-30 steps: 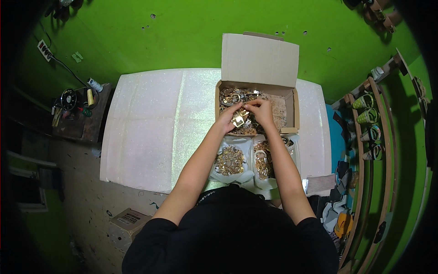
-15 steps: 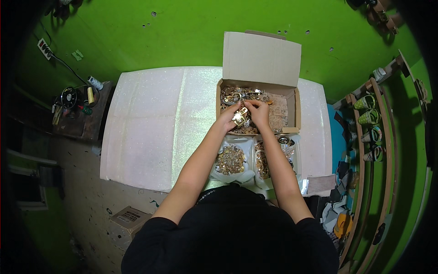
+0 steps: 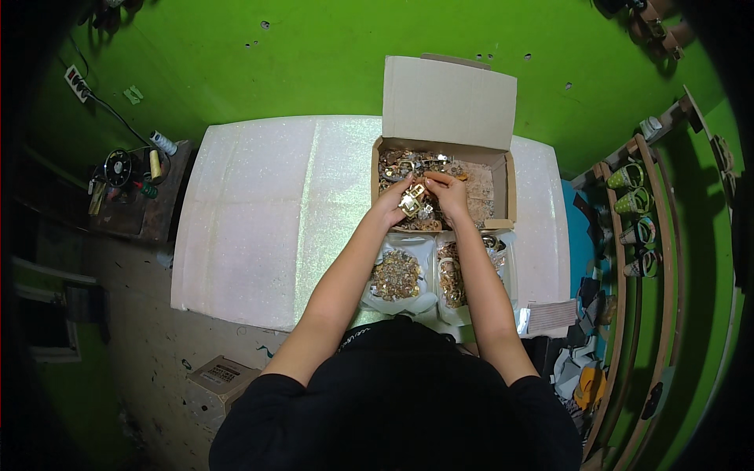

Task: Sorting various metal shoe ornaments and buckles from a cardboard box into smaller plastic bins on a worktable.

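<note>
My left hand point(image 3: 390, 207) is closed around shiny gold buckles point(image 3: 411, 201), which show between its fingers and thumb. Close beside it, my right hand point(image 3: 451, 198) has its thumb and fingertips pinched together near the buckles' upper edge; whatever it grips is too small to make out. Both hands are over an open cardboard box point(image 3: 510, 192). Jumbled metal fittings point(image 3: 393, 163) fill its left part, while the right part shows bare bottom with small scattered bits.
Two white plastic-lined containers stand nearer me: the left one point(image 3: 428, 302) holds small metal pieces, the right one point(image 3: 512, 275) larger fittings, partly behind my right forearm. The box lid point(image 3: 449, 102) stands upright. A shimmering white cover point(image 3: 243, 212) lies over the table. Sandals point(image 3: 640, 200) hang on a right-hand rack.
The gold buckles have turned slightly in my left hand, and my right fingers have shifted a little beside them. Both arms stay nearly in place.
</note>
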`<state>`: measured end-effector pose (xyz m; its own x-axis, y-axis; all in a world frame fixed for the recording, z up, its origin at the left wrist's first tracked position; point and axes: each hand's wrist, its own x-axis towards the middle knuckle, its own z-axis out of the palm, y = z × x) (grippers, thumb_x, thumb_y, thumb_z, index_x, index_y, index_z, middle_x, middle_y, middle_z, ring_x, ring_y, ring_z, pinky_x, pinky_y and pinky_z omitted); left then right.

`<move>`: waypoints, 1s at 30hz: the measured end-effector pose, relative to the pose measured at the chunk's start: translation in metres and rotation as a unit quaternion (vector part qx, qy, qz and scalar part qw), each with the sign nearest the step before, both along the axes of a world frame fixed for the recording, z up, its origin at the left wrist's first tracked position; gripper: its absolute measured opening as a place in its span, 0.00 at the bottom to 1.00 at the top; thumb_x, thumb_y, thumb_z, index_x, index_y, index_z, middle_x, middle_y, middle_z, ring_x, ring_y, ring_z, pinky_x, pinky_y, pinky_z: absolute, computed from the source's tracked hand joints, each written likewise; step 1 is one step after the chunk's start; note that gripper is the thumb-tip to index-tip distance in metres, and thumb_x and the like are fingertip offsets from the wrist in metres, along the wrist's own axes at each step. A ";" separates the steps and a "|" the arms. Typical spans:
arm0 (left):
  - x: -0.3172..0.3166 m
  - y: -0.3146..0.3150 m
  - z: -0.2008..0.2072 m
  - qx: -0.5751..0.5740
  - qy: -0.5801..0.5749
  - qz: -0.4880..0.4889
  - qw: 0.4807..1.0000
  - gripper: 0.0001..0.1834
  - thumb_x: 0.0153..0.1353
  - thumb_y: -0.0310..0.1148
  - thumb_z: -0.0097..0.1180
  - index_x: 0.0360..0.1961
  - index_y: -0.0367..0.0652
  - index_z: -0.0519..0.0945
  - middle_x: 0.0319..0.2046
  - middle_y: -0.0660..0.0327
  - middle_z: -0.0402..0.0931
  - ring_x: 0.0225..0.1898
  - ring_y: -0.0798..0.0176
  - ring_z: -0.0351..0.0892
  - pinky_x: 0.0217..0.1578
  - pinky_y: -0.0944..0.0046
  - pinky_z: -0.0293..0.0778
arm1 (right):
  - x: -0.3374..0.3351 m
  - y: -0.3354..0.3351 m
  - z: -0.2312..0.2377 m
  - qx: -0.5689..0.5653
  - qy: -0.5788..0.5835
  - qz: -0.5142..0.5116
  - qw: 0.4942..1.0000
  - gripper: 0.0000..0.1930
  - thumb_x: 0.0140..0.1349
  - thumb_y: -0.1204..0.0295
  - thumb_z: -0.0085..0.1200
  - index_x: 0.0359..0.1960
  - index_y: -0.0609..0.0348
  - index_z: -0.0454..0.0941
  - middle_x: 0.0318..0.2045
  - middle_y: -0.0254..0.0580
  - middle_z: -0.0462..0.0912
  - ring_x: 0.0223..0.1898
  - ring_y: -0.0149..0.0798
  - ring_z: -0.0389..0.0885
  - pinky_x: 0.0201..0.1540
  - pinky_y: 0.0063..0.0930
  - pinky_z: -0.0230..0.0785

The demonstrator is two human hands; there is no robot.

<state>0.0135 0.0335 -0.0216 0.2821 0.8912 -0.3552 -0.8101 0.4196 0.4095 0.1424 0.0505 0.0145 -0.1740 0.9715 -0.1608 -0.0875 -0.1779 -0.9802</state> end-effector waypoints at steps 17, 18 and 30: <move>0.001 -0.003 0.003 0.003 0.047 -0.016 0.999 0.11 0.55 0.34 0.46 0.34 0.38 0.71 0.30 0.58 0.72 0.30 0.65 0.74 0.31 0.66 0.74 | 0.003 0.002 -0.006 0.252 -0.172 0.006 0.952 0.06 0.46 0.77 0.54 0.28 0.63 0.77 0.25 0.36 0.77 0.25 0.26 0.72 0.29 0.18 0.64; 0.001 -0.002 0.003 0.003 0.042 -0.017 0.999 0.11 0.55 0.34 0.46 0.35 0.38 0.70 0.30 0.58 0.72 0.30 0.65 0.74 0.31 0.66 0.74 | 0.003 0.003 -0.006 0.195 -0.172 0.001 0.966 0.06 0.45 0.77 0.55 0.27 0.63 0.77 0.25 0.37 0.77 0.26 0.26 0.72 0.30 0.19 0.64; 0.002 -0.005 0.008 -0.002 0.068 0.001 0.998 0.10 0.55 0.33 0.47 0.35 0.38 0.70 0.31 0.58 0.71 0.31 0.64 0.74 0.31 0.65 0.74 | 0.000 -0.006 0.013 0.333 -0.284 -0.037 0.898 0.06 0.38 0.75 0.58 0.22 0.59 0.77 0.22 0.39 0.73 0.23 0.35 0.72 0.26 0.26 0.64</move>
<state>0.0154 0.0284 -0.0134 0.2285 0.8905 -0.3936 -0.7479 0.4193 0.5146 0.1427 0.0444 0.0274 -0.1777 0.8908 0.4183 0.4730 0.4500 -0.7575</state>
